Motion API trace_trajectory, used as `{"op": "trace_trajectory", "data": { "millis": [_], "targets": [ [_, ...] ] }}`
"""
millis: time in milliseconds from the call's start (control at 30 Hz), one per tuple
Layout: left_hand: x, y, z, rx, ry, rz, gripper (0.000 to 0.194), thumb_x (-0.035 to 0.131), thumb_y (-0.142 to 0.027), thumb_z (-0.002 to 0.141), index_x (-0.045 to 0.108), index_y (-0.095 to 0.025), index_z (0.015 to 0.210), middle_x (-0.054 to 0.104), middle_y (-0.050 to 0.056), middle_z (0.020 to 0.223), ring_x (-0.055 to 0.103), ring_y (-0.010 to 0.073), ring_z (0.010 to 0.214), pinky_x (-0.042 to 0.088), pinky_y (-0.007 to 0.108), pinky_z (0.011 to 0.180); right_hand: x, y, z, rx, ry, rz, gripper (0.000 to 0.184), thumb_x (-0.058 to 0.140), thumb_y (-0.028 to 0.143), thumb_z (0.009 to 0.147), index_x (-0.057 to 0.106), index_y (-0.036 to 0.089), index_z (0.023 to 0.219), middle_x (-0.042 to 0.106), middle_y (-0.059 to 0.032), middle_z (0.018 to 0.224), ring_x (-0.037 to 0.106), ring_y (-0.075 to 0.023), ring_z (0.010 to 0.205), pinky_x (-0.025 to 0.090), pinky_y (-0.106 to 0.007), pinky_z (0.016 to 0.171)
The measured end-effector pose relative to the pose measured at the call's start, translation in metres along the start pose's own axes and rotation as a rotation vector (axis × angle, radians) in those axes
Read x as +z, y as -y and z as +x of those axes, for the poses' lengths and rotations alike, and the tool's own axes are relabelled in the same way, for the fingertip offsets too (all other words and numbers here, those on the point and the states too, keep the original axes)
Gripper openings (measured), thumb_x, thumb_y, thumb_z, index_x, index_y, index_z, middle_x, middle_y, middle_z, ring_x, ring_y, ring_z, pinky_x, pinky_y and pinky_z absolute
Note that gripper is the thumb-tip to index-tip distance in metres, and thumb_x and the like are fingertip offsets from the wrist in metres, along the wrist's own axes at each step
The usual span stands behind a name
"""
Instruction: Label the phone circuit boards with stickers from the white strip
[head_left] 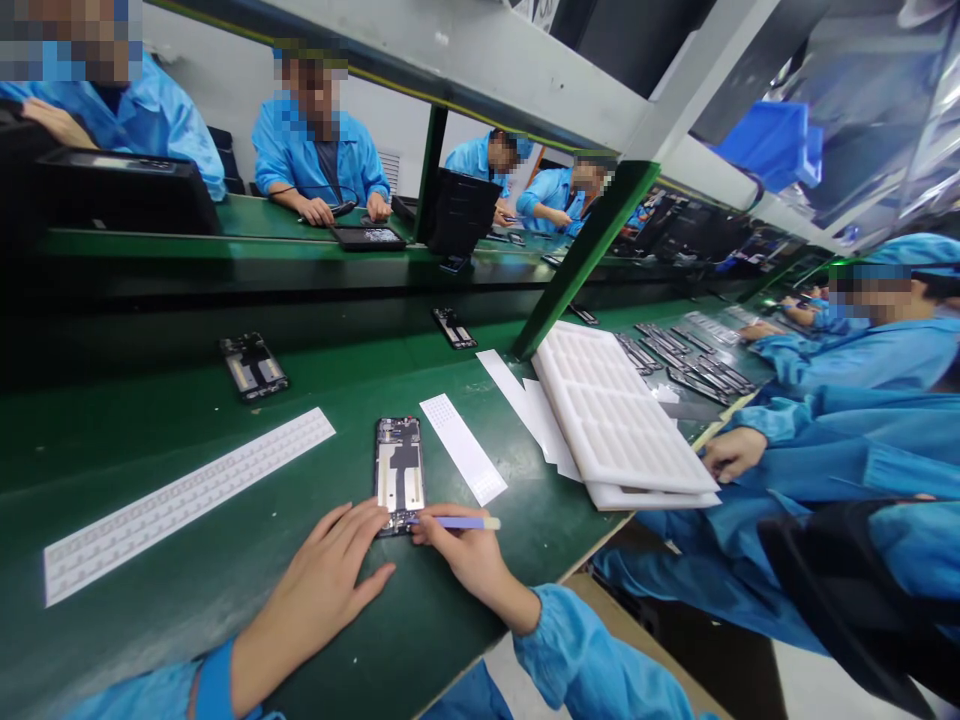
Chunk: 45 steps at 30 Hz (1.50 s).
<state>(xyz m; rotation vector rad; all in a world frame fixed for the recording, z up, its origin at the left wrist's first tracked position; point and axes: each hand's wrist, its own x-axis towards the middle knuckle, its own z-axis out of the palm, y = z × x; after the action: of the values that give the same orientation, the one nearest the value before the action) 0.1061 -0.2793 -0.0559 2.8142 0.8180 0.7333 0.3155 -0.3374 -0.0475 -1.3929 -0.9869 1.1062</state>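
Note:
An opened smartphone (400, 465) lies on the green bench in front of me, its inner parts exposed. My left hand (319, 575) rests with fingers stretched out, the fingertips at the phone's lower left edge. Between the fingers of my right hand (469, 560) is a slim purple stick tool with a pale end (457, 523). Its working tip is by the phone's lower end, partly hidden by my fingers. To the left lies a long white sticker sheet with rows of small pieces (187, 500), and right of the phone a shorter sticker sheet (465, 450).
Two more opened phones (253, 366) (454, 328) lie farther back. White foam trays (615, 400) are stacked at right, beside a green post (585, 260). Several phone frames (682, 355) lie beyond them. A co-worker's hand (735, 453) is near the trays; other people sit opposite.

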Motion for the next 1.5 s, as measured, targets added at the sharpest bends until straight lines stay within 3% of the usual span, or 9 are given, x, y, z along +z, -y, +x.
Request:
{"op": "trace_trajectory", "data": {
  "millis": [400, 600, 833, 1033, 1500],
  "targets": [
    [-0.001, 0.001, 0.001, 0.066, 0.038, 0.078, 0.039, 0.056, -0.037, 0.092, 0.057, -0.028, 0.13, 0.057, 0.005, 0.134, 0.053, 0.0234, 0.123, 0.042, 0.04, 0.105, -0.001, -0.004, 0.001, -0.018, 0.007, 0.011, 0.024, 0.073, 0.043, 0.079, 0.077, 0.02, 0.083, 0.076, -0.0068, 0.075, 0.073, -0.0227, 0.066, 0.06, -0.032, 0.065],
    [-0.002, 0.0, 0.002, 0.104, 0.02, 0.127, 0.036, 0.055, -0.034, 0.092, 0.059, -0.026, 0.128, 0.06, 0.006, 0.131, 0.054, 0.0236, 0.122, 0.043, 0.041, 0.102, 0.0, -0.007, 0.002, -0.048, 0.008, -0.028, 0.024, 0.071, 0.043, 0.08, 0.075, 0.019, 0.083, 0.075, -0.0065, 0.074, 0.072, -0.0215, 0.065, 0.059, -0.031, 0.064],
    [-0.001, 0.0, 0.001, 0.092, 0.003, 0.122, 0.036, 0.055, -0.03, 0.092, 0.059, -0.026, 0.127, 0.059, 0.006, 0.132, 0.054, 0.024, 0.121, 0.042, 0.042, 0.103, -0.001, -0.005, 0.002, -0.011, -0.012, 0.047, 0.04, 0.073, 0.048, 0.079, 0.067, 0.017, 0.103, 0.072, -0.0037, 0.071, 0.071, -0.0186, 0.062, 0.059, -0.027, 0.059],
    [-0.001, 0.0, 0.001, 0.08, 0.019, 0.099, 0.036, 0.056, -0.034, 0.091, 0.056, -0.02, 0.125, 0.06, 0.007, 0.131, 0.054, 0.0232, 0.122, 0.042, 0.042, 0.105, -0.004, -0.011, -0.001, -0.074, 0.093, -0.014, 0.025, 0.074, 0.041, 0.081, 0.074, 0.018, 0.091, 0.073, -0.004, 0.07, 0.071, -0.018, 0.063, 0.058, -0.027, 0.063],
    [-0.002, -0.001, 0.002, 0.076, 0.021, 0.106, 0.031, 0.056, -0.034, 0.091, 0.057, -0.021, 0.119, 0.06, 0.006, 0.13, 0.055, 0.0234, 0.122, 0.042, 0.042, 0.105, -0.003, -0.011, 0.0, -0.088, 0.076, -0.02, 0.02, 0.072, 0.037, 0.083, 0.076, 0.018, 0.088, 0.074, -0.0051, 0.069, 0.071, -0.0189, 0.062, 0.057, -0.027, 0.06]
  ]
}}
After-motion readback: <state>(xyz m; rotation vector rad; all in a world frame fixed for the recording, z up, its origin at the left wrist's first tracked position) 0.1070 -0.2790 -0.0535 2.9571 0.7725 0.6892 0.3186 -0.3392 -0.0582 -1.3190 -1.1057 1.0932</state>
